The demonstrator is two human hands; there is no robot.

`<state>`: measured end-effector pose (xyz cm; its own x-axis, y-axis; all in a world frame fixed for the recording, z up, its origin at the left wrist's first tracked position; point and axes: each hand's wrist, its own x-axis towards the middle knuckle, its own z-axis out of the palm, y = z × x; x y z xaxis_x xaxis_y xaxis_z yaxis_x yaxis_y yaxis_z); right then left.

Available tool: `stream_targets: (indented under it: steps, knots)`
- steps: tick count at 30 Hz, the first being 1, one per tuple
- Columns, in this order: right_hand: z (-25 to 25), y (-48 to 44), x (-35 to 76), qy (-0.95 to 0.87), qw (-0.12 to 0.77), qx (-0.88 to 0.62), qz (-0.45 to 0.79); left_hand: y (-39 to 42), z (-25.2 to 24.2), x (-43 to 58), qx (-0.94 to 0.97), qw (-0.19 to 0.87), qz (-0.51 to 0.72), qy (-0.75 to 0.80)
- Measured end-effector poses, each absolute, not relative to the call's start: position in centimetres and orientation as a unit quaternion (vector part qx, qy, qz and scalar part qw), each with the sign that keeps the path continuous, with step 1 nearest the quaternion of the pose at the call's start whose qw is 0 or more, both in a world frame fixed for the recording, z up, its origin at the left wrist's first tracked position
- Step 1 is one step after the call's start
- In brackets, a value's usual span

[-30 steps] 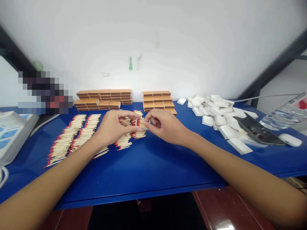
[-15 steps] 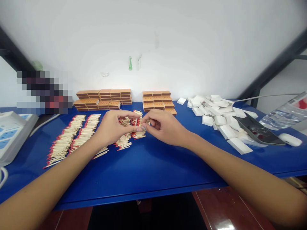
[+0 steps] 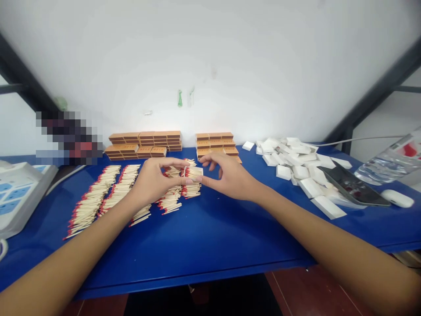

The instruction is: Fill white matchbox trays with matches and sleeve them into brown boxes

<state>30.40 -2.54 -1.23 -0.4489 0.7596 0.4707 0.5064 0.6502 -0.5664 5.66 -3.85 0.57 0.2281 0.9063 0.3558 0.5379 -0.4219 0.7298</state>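
Observation:
My left hand (image 3: pixel 154 180) pinches a small white matchbox tray (image 3: pixel 194 172) filled with red-tipped matches, holding it just above the blue table (image 3: pixel 210 232). My right hand (image 3: pixel 226 175) touches the tray's right end with thumb and fingertips, its other fingers curled loosely. Under and beside both hands lie rows of loose red-tipped matches (image 3: pixel 108 193).
Stacks of orange matchbox sleeves (image 3: pixel 144 144) and a second stack of sleeves (image 3: pixel 215 142) line the wall. A heap of white empty trays (image 3: pixel 296 160) lies right, next to a phone (image 3: pixel 353 184), a white mouse (image 3: pixel 397 198) and a plastic bottle (image 3: pixel 391 160). A white device (image 3: pixel 16 193) sits left.
The camera tilted down slightly. My right hand's fingers loosened from a pinch at the tray's end and spread a little; my left hand keeps holding the tray.

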Motion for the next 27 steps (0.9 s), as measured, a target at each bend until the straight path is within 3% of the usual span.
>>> stream_targets:
  steps: [13,18,27]
  knots:
    - [-1.1,-1.9,30.5,-0.827,0.36,-0.345,0.26,-3.6,0.5,5.5,0.735,0.273,0.415,0.462]
    - [-1.1,-1.6,30.7,-0.83,0.367,-0.332,0.258,-3.6,0.6,4.9,0.76,0.257,0.374,0.466]
    - [-1.9,-0.3,31.0,-0.83,0.369,-0.363,0.207,2.6,3.9,-1.2,0.826,-0.028,0.264,0.498]
